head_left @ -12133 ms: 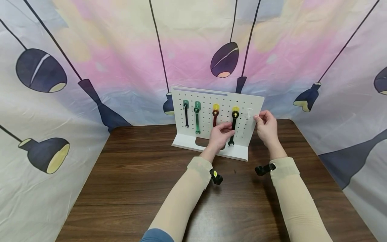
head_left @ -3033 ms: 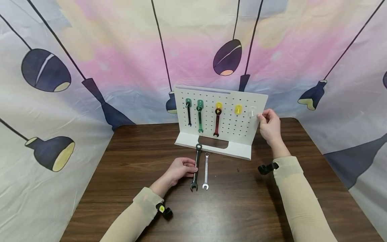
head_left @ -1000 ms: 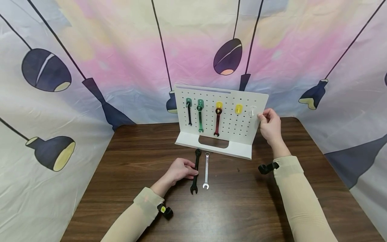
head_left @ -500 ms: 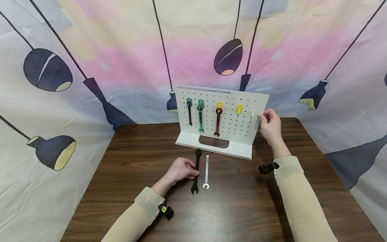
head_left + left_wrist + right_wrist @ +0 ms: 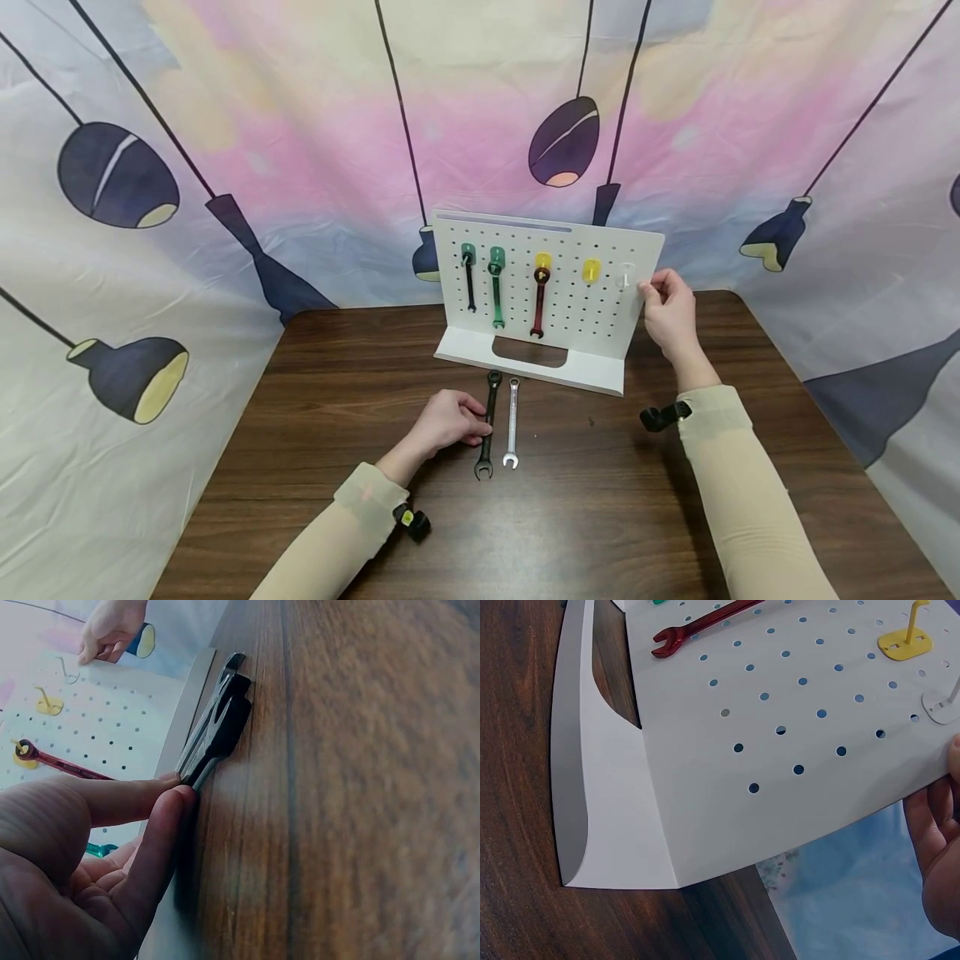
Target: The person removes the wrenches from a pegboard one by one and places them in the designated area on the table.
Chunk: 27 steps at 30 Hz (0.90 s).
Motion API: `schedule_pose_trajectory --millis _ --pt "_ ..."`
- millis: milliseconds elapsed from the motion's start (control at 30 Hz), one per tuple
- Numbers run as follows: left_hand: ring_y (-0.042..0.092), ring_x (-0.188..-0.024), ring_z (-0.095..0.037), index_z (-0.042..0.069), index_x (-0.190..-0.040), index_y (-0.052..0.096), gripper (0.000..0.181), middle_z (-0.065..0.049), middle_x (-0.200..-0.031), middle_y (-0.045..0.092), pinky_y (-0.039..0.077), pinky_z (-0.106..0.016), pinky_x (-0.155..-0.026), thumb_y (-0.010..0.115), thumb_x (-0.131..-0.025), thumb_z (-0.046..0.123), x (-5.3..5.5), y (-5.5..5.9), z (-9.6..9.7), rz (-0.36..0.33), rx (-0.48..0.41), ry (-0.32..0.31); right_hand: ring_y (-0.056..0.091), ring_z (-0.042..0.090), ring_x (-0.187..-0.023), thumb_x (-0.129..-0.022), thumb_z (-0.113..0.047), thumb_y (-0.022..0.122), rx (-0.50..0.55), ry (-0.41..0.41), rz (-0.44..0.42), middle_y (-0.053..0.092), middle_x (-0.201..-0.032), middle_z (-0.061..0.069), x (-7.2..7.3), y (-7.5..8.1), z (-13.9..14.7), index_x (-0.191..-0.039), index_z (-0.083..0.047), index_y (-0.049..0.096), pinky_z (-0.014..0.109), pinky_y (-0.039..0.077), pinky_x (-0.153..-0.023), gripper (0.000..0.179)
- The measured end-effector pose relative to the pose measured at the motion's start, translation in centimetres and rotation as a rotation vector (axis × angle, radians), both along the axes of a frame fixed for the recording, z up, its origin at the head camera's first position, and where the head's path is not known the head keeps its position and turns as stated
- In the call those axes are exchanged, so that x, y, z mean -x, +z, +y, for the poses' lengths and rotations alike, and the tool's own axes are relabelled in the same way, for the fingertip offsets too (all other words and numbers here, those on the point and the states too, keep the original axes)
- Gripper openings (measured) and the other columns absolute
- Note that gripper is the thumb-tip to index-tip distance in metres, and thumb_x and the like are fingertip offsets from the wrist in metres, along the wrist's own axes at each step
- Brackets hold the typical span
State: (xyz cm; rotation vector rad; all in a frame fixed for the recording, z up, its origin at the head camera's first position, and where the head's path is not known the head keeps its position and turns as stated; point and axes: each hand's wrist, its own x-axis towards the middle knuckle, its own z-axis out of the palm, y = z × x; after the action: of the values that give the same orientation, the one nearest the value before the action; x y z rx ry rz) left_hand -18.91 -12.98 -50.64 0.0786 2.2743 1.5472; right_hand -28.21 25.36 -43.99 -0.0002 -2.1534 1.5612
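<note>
My left hand [image 5: 446, 419] pinches the shank of a black combination wrench [image 5: 484, 454] between thumb and fingers, at table level. In the left wrist view the wrench's open end [image 5: 229, 727] is close over the wood; whether it touches is unclear. A slimmer silver combination wrench [image 5: 513, 423] lies just right of it, roughly parallel. My right hand [image 5: 670, 312] grips the right edge of the upright white pegboard [image 5: 517, 229]. On the board hang a small black wrench [image 5: 470, 287], a green wrench [image 5: 497, 300] and a red wrench [image 5: 540, 304]. A yellow hook [image 5: 592, 271] and a clear hook [image 5: 626, 277] hold nothing.
The pegboard's white foot [image 5: 600, 375], with a cutout, rests on the dark wooden table [image 5: 600, 500]. The silver wrench's ring end is close to that foot. A patterned curtain [image 5: 300, 125] hangs behind and at both sides.
Since the oldest frame, the large black wrench has left its yellow hook and come down to the table beside the silver one. In the last second it has only turned slightly; the right hand stays put.
</note>
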Motion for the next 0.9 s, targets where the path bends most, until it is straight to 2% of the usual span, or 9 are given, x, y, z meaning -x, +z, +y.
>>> schedule_pose_trajectory --millis 300,633,900 --pt "0.074 -0.062 -0.016 -0.008 -0.104 0.072 0.025 -0.011 -0.078 0.077 0.064 -0.031 -0.061 0.087 -0.085 -0.004 0.24 -0.23 0.03 -0.006 -0.004 -0.006 0.048 0.010 -0.077 -0.109 -0.011 0.064 -0.003 -0.007 0.002 0.054 -0.090 0.004 0.07 0.02 0.03 -0.104 0.007 0.055 0.019 0.040 -0.062 0.021" --pt "0.074 -0.064 -0.016 -0.007 -0.105 0.072 0.024 -0.011 -0.079 0.077 0.065 -0.032 -0.062 0.086 -0.086 -0.004 0.24 -0.38 -0.05 -0.018 -0.013 -0.012 0.049 0.012 -0.076 -0.109 -0.010 0.063 0.001 -0.007 0.000 0.054 -0.088 0.001 0.14 -0.16 -0.11 -0.099 0.002 0.055 0.020 0.041 -0.062 0.018" --pt "0.073 -0.063 -0.016 -0.007 -0.105 0.071 0.024 -0.012 -0.079 0.077 0.065 -0.031 -0.062 0.086 -0.086 -0.004 0.27 -0.53 -0.12 -0.023 -0.022 -0.009 0.049 0.011 -0.075 -0.109 -0.010 0.063 -0.013 -0.010 0.013 0.054 -0.086 0.001 0.18 -0.17 -0.01 -0.100 0.005 0.054 0.020 0.041 -0.061 0.020"
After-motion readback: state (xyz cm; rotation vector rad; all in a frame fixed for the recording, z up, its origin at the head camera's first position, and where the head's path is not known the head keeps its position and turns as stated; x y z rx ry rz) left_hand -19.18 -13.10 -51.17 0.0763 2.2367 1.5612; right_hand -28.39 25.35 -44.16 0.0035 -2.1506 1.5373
